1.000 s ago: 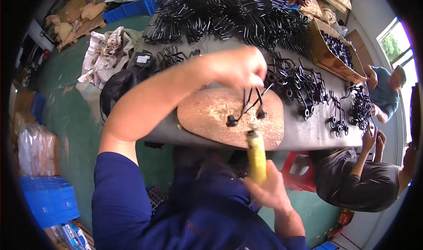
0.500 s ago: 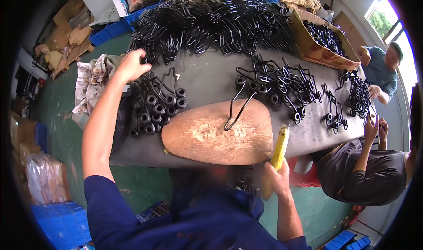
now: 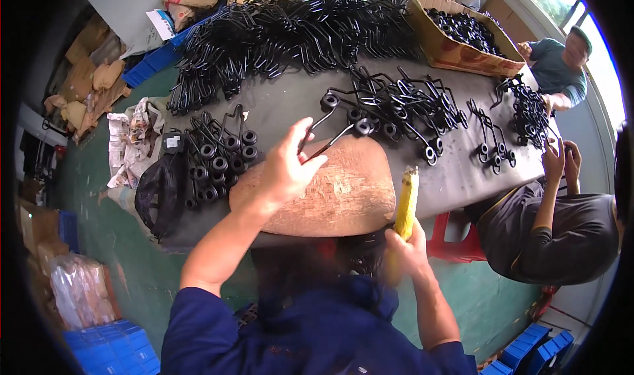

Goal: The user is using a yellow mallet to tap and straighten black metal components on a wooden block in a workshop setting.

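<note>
My left hand (image 3: 288, 170) is closed on the bent end of a black metal rod (image 3: 343, 134). The rod's two legs reach away from my fingers toward black rubber rings beyond the far edge of the wooden block (image 3: 343, 196). This block is light brown, rounded, and scarred in the middle. At its right, my right hand (image 3: 408, 246) grips a yellow stick (image 3: 407, 200), with its worn tip pointing up and its lower part blurred. Left of the block lies a cluster of bent rods with rubber rings (image 3: 214, 157).
A large heap of bent black rods (image 3: 284, 31) covers the table's far side. Ringed rods (image 3: 409, 111) lie beyond the block. A cardboard box (image 3: 462, 54) of small black parts stands far right. Two people work at the right, near a red stool (image 3: 456, 243).
My left hand has come from the far left, by the rod heap, to the block and taken hold of the bent rod there. My right hand still holds the yellow stick.
</note>
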The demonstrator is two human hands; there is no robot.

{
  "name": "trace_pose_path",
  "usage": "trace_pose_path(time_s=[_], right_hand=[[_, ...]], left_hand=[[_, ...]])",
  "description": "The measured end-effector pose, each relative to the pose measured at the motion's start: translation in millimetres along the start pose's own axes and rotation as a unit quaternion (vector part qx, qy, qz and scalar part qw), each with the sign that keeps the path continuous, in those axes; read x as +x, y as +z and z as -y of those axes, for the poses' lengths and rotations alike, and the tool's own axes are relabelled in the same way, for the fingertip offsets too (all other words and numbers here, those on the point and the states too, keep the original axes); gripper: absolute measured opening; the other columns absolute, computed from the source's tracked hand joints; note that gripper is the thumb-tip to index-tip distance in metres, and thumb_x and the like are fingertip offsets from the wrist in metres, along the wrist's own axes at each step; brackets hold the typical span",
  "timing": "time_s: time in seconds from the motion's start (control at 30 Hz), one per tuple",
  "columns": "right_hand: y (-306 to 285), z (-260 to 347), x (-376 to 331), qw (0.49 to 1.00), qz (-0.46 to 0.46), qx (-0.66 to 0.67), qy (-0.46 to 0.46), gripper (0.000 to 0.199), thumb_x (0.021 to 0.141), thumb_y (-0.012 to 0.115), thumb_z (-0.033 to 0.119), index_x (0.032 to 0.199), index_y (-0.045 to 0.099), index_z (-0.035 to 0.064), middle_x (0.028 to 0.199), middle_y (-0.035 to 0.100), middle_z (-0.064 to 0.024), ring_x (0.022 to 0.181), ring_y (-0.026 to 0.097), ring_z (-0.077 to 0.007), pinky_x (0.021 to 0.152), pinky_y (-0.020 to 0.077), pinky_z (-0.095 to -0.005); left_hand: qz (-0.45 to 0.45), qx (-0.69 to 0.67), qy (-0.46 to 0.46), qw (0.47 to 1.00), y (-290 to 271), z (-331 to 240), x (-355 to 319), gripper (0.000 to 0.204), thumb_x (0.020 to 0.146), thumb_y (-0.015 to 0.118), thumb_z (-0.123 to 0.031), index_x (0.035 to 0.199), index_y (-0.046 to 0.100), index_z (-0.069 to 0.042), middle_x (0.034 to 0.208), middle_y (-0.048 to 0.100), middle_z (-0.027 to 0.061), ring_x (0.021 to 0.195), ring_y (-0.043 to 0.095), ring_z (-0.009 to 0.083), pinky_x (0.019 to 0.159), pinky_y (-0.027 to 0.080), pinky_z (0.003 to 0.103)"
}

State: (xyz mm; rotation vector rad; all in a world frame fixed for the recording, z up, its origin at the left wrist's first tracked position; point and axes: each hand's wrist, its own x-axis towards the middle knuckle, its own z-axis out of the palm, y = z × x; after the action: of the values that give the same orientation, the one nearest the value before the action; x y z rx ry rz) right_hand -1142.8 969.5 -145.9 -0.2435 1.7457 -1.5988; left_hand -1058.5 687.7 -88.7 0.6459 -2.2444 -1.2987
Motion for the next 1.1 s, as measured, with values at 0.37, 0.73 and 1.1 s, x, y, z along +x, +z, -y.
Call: trace_pose_path(time_s=[0.37,0.73,1.1], right_hand=[[27.1,83.4,-56.3,0.989,-0.014,-0.036,-0.141,0.026,0.083,0.064,0.003,0.103,0.049,0.0014,0.079,0.057,-0.0030,0.060,0.057,-0.0105,0.053,0.0475,-0.0256],[62.6,52.3,-69.3,0.970,0.113,-0.170,0.131,0.042,0.085,0.071,0.026,0.107,0.051,-0.0035,0.076,0.061,-0.0091,0.064,0.058,-0.0131,0.058,0.0489,-0.0295],[92.4,24.0,-95.0,0.899,0.277,-0.323,0.101,0.049,0.088,0.065,0.041,0.102,0.051,-0.0037,0.079,0.062,-0.0198,0.075,0.064,-0.0270,0.066,0.0489,-0.0395]], left_hand=[[0.183,0.093,0.200,0.958,-40.6,-84.7,0.2,0.013,0.088,0.058,-0.001,0.099,0.064,0.003,0.083,0.068,0.0113,0.071,0.066,0.0185,0.066,0.053,0.030],[0.196,0.175,0.312,0.913,-46.2,-66.4,12.3,0.014,0.085,0.058,-0.006,0.095,0.064,0.001,0.088,0.066,0.0193,0.078,0.064,0.0379,0.070,0.052,0.041],[0.207,0.156,0.267,0.928,-42.8,-65.6,-0.4,0.010,0.083,0.056,-0.006,0.084,0.063,0.000,0.077,0.064,0.0224,0.077,0.064,0.0401,0.068,0.051,0.044]])
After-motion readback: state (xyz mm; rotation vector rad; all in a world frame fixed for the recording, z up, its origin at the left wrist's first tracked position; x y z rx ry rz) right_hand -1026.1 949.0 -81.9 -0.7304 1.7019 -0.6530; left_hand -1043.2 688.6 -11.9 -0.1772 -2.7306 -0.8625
